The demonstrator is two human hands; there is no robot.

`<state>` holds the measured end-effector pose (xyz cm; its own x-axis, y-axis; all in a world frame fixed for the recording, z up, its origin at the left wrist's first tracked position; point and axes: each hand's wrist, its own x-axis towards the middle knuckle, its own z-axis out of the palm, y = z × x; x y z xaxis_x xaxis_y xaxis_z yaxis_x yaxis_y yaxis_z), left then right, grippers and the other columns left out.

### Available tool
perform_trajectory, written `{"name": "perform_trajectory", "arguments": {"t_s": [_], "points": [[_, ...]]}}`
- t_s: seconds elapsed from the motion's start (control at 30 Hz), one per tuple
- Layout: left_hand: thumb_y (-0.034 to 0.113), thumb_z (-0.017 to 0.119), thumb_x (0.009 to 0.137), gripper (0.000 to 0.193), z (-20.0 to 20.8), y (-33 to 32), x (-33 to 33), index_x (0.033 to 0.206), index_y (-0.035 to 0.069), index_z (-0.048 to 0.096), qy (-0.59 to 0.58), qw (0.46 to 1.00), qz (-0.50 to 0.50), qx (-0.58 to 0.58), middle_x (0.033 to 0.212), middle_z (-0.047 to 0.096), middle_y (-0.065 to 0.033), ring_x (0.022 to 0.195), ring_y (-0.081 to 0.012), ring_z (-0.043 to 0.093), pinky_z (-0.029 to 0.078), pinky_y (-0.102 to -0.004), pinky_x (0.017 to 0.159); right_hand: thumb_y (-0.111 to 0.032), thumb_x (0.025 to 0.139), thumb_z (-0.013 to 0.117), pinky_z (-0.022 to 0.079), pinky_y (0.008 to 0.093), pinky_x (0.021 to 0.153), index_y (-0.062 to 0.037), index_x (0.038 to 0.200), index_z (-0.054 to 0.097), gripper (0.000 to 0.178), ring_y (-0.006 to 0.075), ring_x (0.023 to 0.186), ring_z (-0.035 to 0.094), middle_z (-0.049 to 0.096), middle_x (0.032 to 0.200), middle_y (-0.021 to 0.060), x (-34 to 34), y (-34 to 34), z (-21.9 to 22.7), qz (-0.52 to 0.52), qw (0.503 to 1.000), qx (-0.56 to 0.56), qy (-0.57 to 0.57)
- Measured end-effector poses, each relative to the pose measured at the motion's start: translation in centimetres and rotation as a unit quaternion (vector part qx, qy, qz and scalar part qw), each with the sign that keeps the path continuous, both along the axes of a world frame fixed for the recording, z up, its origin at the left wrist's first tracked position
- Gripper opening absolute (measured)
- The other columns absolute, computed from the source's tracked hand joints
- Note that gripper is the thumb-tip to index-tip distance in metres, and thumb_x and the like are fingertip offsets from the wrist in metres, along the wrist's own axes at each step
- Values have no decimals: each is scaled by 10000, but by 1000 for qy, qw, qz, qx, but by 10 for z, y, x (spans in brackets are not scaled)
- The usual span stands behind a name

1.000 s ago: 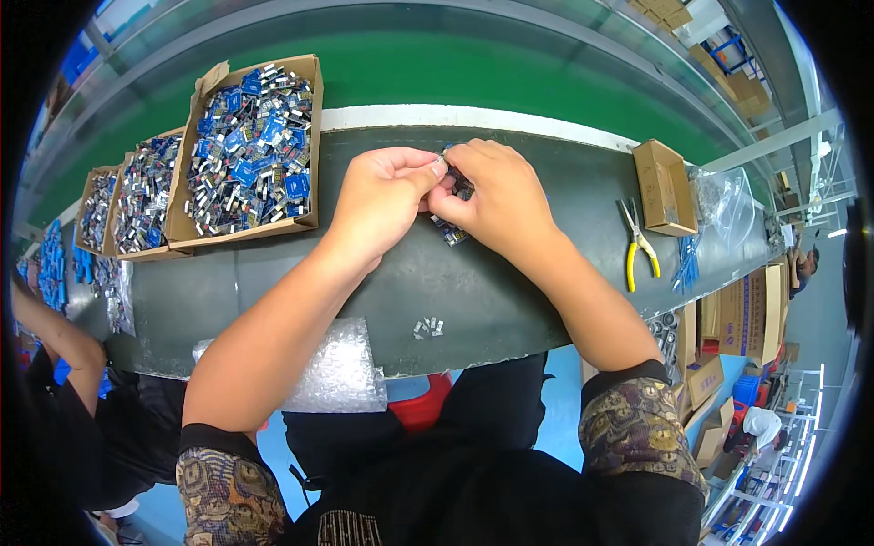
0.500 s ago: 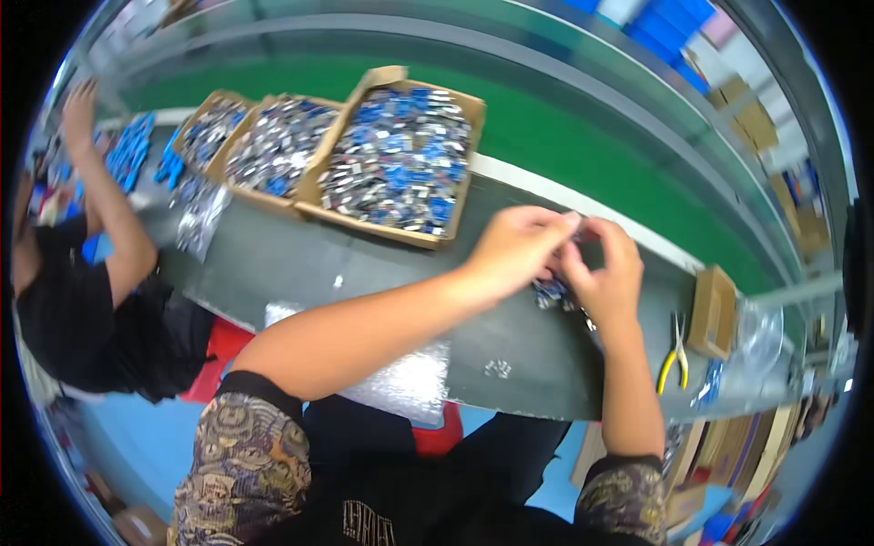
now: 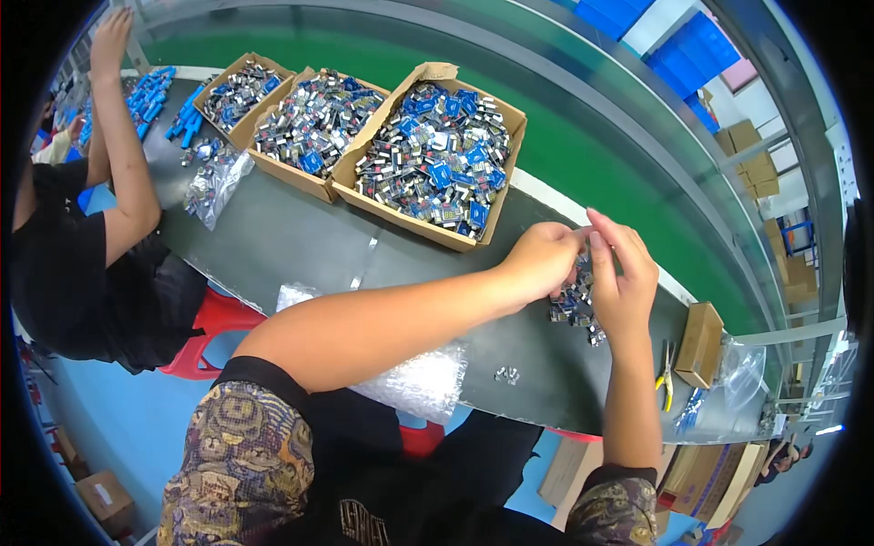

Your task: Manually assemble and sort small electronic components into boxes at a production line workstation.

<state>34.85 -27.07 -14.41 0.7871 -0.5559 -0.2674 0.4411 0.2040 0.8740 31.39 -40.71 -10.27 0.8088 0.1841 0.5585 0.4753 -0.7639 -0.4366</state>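
Observation:
My left hand [image 3: 544, 262] is closed, thumb and fingers pinched together over the dark bench [image 3: 496, 332]; whatever it grips is too small to make out. Just beside it, my right hand [image 3: 626, 273] has its fingers stretched out, with a gap between thumb and forefinger. Its fingertips come close to the left fingertips. Below and between both hands lies a loose pile of small electronic modules [image 3: 574, 305], partly covered by them. A few tiny clear pieces [image 3: 507, 375] rest nearer to me on the bench.
Modules fill a large carton [image 3: 414, 221], a middle carton [image 3: 289, 175] and a smaller one [image 3: 238, 132]. Bubble wrap [image 3: 423, 382] lies at the near edge. Yellow-handled pliers [image 3: 667, 378] sit by a small carton [image 3: 699, 346] at right. A co-worker's arm [image 3: 123, 173] is at left.
The view has shifted and sharpened. My right fingers have straightened and their tips have parted, while my left hand stays pinched near them.

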Motion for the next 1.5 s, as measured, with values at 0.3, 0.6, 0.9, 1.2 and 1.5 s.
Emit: {"name": "perform_trajectory", "arguments": {"t_s": [0.3, 0.6, 0.9, 1.2, 1.5], "points": [[254, 482, 998, 238, 2, 7, 11, 1025, 65, 624, -74, 992, 105, 6, 666, 530, 18, 515, -57, 462, 315, -214, 443, -164, 786, 756, 460, 376, 832, -81, 963, 733, 197, 274, 918, 599, 677, 954, 82, -11, -54, -18, -72, 991, -112, 23], [224, 539, 988, 187, -15, -11, 12, 1097, 79, 584, -128, 988, 76, 48, 735, 550, 18, 588, -51, 459, 344, -209, 512, -207, 788, 756, 372, 396, 967, -134, 1007, 739, 231, 266, 1113, 517, 609, 1133, 52, -12, -51, -39, -61, 985, -137, 82], [222, 622, 952, 300, -25, -13, 8, 1114, -24, 570, -198, 975, 89, 34, 752, 614, -31, 646, -70, 563, 428, -242, 520, -167, 763, 774, 446, 382, 878, -105, 1012, 719, 263, 245, 965, 599, 650, 962, 55, -15, -47, -39, -17, 998, -33, 51], [221, 651, 945, 292, -5, -5, 15, 1108, -21, 642, -70, 996, 49, -41, 948, 672, -83, 808, -136, 630, 534, -263, 697, -170, 660, 876, 476, 276, 643, -37, 1010, 655, 435, 167, 716, 591, 621, 834, 50, -27, -41, -9, -5, 999, 14, 44], [178, 652, 946, 291, -7, -6, 11, 1112, -58, 619, -21, 989, 120, -87, 940, 673, -108, 833, -154, 666, 560, -263, 746, -114, 801, 701, 494, 396, 653, -110, 943, 670, 146, 285, 796, 629, 610, 858, 46, -61, -9, -16, 277, 875, -153, 366]]}}
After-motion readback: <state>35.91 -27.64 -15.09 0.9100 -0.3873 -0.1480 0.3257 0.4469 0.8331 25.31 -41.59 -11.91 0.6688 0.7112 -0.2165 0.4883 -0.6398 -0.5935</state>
